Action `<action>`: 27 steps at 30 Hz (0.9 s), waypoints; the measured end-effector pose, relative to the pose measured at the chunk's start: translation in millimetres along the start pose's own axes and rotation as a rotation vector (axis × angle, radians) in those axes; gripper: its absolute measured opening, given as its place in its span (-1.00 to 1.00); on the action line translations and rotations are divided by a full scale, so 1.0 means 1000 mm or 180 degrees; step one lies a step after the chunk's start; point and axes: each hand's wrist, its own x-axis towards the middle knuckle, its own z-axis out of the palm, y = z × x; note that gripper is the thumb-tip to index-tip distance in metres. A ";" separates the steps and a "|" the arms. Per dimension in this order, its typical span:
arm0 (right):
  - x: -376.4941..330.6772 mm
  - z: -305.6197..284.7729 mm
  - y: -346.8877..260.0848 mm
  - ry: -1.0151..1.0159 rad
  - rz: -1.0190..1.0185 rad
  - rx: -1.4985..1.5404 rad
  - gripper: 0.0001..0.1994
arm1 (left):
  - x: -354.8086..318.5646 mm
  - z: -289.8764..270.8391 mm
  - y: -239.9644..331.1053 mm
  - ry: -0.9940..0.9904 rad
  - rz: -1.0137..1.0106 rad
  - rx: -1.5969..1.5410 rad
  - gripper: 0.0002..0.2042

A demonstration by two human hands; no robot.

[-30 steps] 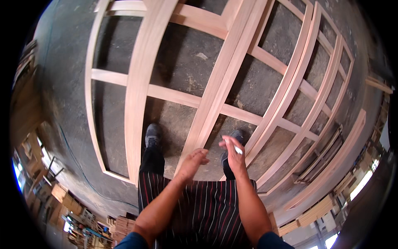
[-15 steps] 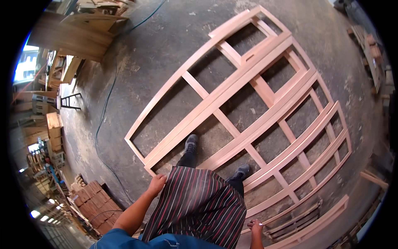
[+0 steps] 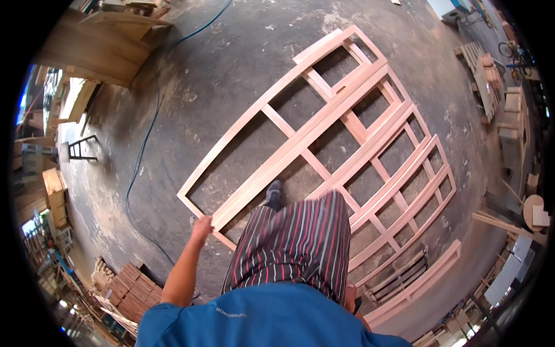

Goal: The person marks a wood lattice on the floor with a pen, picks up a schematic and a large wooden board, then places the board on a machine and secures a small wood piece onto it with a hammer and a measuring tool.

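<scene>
Several pale pinkish wooden frames (image 3: 289, 151) lie side by side on the concrete floor, their ends forming a curved outline. My left hand (image 3: 202, 229) hangs by the near left corner of the leftmost frames, smeared by motion; whether it touches the wood I cannot tell. My right hand (image 3: 350, 296) is low beside my hip, mostly hidden by my striped garment (image 3: 295, 243). A small dark thing shows next to it, too little to name. One dark shoe (image 3: 274, 192) stands within a frame opening; my other foot is hidden.
A blue-green hose (image 3: 139, 153) winds over the floor at left. Stacked brown wood pieces (image 3: 134, 289) sit at near left, a black metal stand (image 3: 82, 148) farther up. More long wooden pieces (image 3: 416, 283) lie at near right. Pallets (image 3: 480, 81) stand at far right.
My view has shifted and my body leans further over the frames. My left hand has moved left and up, to the frame corner. My right hand has drawn in against my hip.
</scene>
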 end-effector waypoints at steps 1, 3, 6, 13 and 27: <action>0.007 0.004 0.004 -0.0058 -0.0428 -0.0436 -0.78 | 0.009 -0.018 0.014 0.0081 0.0030 -0.0079 -0.73; 0.025 0.015 0.006 0.0161 -0.0969 -0.0965 -0.78 | 0.026 -0.050 0.043 0.0199 0.0064 -0.0131 -0.72; 0.042 0.018 -0.029 -0.0163 0.0046 0.0175 -0.78 | 0.038 -0.088 0.082 0.0319 0.0263 0.0063 -0.65; 0.147 0.045 -0.098 -0.0457 0.0481 0.0286 -0.74 | 0.046 -0.193 0.128 0.0500 0.0582 0.0765 -0.65; 0.266 0.165 -0.352 0.0511 0.0728 0.3064 -0.78 | 0.008 -0.288 0.263 -0.0429 -0.0605 0.2131 -0.63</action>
